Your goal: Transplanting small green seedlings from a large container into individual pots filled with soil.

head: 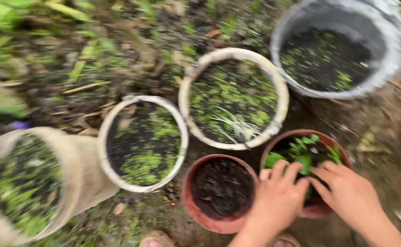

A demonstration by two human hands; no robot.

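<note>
Now both hands down in the small red-brown pot (301,137) at lower right: left hand (278,196) and right hand (347,192), fingers spread open, pressing round the green seedling (303,153) as if steadying it. Beside it, an empty-looking soil pot (221,192); pale buckets (232,98) behind

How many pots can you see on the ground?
6. Grey pot top right; two white pots in the middle; tan pot tipped at left; empty-looking red pot; red pot with the plant under both hands. More may sit outside the picture.
</note>
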